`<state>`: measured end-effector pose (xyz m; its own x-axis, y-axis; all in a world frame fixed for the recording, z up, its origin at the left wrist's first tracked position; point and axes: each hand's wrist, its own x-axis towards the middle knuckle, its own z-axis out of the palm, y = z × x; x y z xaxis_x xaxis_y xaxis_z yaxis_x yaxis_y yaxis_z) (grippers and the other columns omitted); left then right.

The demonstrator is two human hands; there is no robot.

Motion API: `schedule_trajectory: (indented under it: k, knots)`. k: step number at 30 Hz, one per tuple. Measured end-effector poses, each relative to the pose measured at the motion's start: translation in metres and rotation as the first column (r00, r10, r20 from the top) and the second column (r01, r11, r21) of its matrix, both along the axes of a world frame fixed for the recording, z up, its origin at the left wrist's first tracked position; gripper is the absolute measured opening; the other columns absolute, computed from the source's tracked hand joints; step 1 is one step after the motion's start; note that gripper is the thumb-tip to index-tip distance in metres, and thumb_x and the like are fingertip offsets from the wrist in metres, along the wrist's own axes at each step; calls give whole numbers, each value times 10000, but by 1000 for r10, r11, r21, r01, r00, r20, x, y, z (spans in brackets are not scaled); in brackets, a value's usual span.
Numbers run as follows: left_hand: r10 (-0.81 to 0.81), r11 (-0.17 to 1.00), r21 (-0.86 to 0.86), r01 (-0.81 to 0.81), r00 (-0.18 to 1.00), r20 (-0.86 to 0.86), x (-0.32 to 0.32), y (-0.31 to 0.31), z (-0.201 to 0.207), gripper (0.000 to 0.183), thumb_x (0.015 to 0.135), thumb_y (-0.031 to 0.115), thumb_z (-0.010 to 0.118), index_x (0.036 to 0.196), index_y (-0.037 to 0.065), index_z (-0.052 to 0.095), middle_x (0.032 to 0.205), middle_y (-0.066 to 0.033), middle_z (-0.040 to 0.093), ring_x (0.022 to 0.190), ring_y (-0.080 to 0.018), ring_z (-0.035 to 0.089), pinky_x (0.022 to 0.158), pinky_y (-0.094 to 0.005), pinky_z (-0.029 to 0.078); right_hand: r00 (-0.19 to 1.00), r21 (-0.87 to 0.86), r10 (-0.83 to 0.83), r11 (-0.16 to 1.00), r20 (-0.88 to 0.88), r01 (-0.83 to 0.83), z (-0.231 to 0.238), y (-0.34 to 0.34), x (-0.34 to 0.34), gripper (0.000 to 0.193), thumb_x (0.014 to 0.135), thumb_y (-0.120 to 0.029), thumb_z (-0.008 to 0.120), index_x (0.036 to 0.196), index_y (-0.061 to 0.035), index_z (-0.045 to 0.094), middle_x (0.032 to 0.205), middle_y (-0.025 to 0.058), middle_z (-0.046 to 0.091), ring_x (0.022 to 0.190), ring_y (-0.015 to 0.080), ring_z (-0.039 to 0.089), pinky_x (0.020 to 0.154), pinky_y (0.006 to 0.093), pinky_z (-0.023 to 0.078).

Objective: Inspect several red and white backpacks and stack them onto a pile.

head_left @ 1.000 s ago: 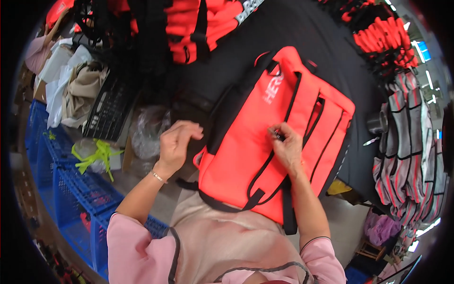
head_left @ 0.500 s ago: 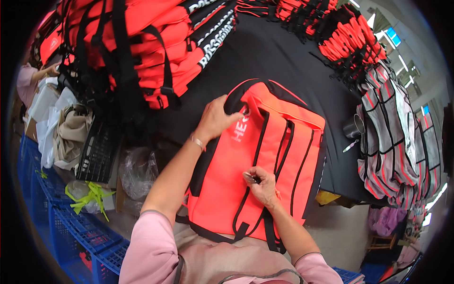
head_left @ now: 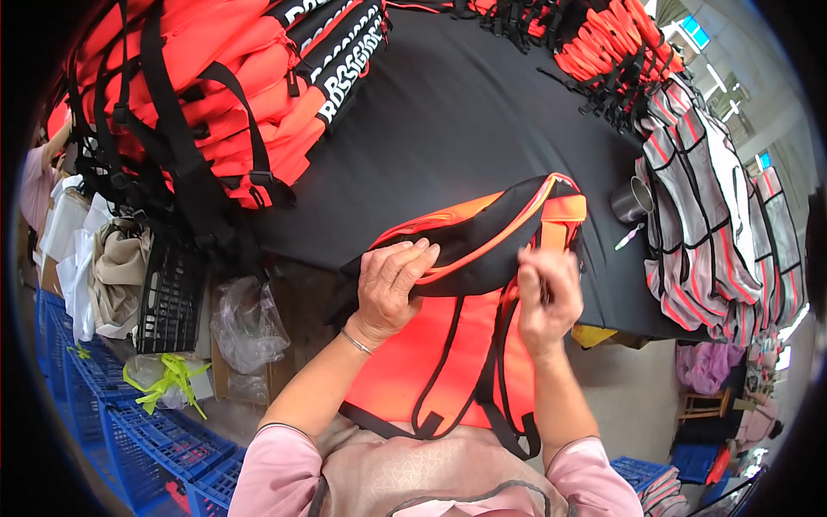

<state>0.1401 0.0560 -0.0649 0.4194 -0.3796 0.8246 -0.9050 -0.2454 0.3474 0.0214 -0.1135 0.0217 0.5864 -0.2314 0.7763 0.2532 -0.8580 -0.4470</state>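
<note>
A bright red-orange backpack (head_left: 396,353) with black trim hangs over the front edge of the table against my apron. Its top is folded over toward me, so the black side with its orange-edged zipper line shows. My left hand (head_left: 392,280) is closed on the upper edge of the backpack at the left, fingers over the black fabric. At the right, beside an orange strap, my right hand (head_left: 549,297) has its fingers curled in. Something small and dark shows between them, too blurred to name. The lower shoulder straps hang down in front of me.
A tall stack of red backpacks (head_left: 233,112) stands at the left on the black-covered table (head_left: 431,112). Grey bags (head_left: 706,207), a metal cup (head_left: 631,200) and a small white tool (head_left: 629,237) are at the right. Blue crates (head_left: 172,439) stand low left; another person (head_left: 39,185) works far left.
The backpack's top has been folded toward me, turning its black side up. My left hand now grips that edge. My right hand has moved up and right from the lower panel.
</note>
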Motion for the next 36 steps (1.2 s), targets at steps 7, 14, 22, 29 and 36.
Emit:
schedule_trajectory:
  k: [7, 14, 22, 29, 36]
  knots:
    - [-21, 1000, -1, 21, 1000, 12, -9, -3, -2, 572, 653, -85, 607, 1193, 96, 660, 1169, -29, 644, 1031, -209, 603, 863, -332, 453, 959, 29, 20, 1000, -283, -12, 18, -21, 17, 300, 738, -99, 800, 1013, -46, 693, 1028, 85, 644, 802, 204, 669, 667, 300, 533]
    - [-46, 999, 12, 47, 995, -91, 23, 1, 23, 494, 767, 100, 721, 1244, 68, 599, 1190, -108, 638, 1053, -298, 613, 896, -384, 472, 991, 75, -52, 995, -125, 62, 14, -39, 8, 290, 781, -19, 748, 1066, -37, 695, 1100, 70, 635, 776, 112, 608, 678, 232, 486]
    - [302, 950, 258, -173, 714, -632, 92, 22, -10, 535, 901, 409, 652, 1280, 36, 584, 1142, -186, 663, 1024, -356, 645, 862, -405, 499, 818, 368, -255, 796, -515, 480, -29, -127, -24, 290, 904, -128, 680, 1136, 43, 651, 975, 52, 685, 918, 101, 618, 813, 226, 476]
    - [283, 957, 245, -157, 697, -659, 104, 23, -16, 428, 957, 405, 555, 1191, 61, 654, 1046, -239, 671, 1017, -376, 650, 838, -383, 503, 761, 266, -382, 776, -525, 573, -88, -127, -54, 392, 778, -165, 775, 1128, -25, 665, 1073, 110, 628, 1017, 226, 613, 879, 312, 470]
    - [181, 978, 207, -38, 652, -736, 111, 17, -14, 473, 983, 364, 506, 1079, -86, 617, 994, -288, 646, 999, -337, 669, 813, -371, 481, 824, 530, -239, 667, -513, 524, -80, -152, -65, 345, 821, -140, 715, 1132, -2, 660, 1033, 103, 671, 964, 190, 636, 853, 294, 479]
